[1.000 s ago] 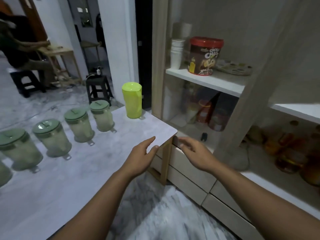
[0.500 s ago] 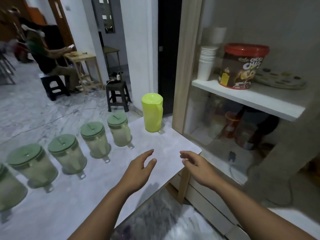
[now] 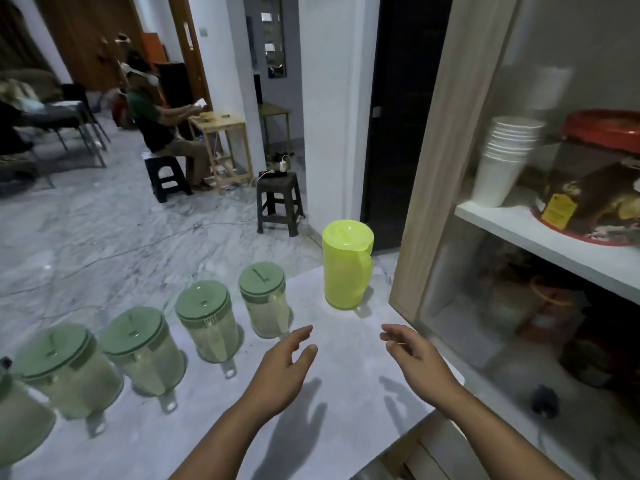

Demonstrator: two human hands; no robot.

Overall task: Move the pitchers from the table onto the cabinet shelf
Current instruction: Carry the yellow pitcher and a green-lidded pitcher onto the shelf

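Note:
A bright yellow-green pitcher point(image 3: 347, 268) stands upright at the far right corner of the marble-patterned table point(image 3: 349, 382), close to the cabinet's wooden frame point(image 3: 440, 161). Several clear pitchers with green lids stand in a row to its left; the nearest point(image 3: 265, 299) is beside my left hand. My left hand point(image 3: 285, 367) hovers over the table with fingers relaxed and holds nothing. My right hand point(image 3: 414, 358) also hovers open over the table's right edge, a short way in front of the yellow-green pitcher. The cabinet shelf point(image 3: 554, 240) is at the right.
On the shelf stand a stack of white cups point(image 3: 505, 161) and a red-lidded tub point(image 3: 595, 188). Jars and containers fill the lower shelf. A black stool point(image 3: 278, 202) stands on the floor beyond the table. A person sits at a small wooden table point(image 3: 221, 147) farther back.
Both hands have moved up and forward over the table toward the yellow-green pitcher. The view has swung left and up, away from the cabinet drawers.

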